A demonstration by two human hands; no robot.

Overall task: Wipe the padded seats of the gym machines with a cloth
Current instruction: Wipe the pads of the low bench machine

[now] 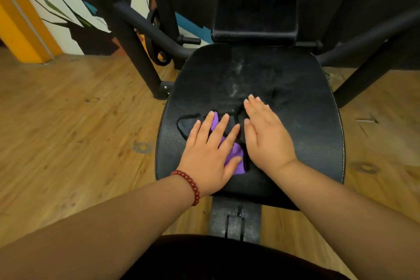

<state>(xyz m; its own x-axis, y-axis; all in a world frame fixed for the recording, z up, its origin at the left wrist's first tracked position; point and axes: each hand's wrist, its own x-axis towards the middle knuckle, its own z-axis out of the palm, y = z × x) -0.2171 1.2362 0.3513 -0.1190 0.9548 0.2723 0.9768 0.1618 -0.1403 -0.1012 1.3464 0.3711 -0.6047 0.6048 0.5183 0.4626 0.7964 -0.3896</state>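
A black padded seat (295, 88) of a gym machine fills the middle of the head view, dusty and scuffed near its centre. A black and purple cloth (236, 154) lies flat on the seat's front half. My left hand (209, 150) presses on the cloth with straight, spread fingers; a red bead bracelet circles that wrist. My right hand (266, 136) lies flat beside it, fingers together, covering the cloth's right edge and touching the seat. Most of the cloth is hidden under both hands.
A black padded backrest (255, 7) rises behind the seat. Black steel frame tubes (136, 52) slant down at left and right. Wooden floor (68, 120) surrounds the machine. A painted wall and orange pillar (22, 18) stand at far left.
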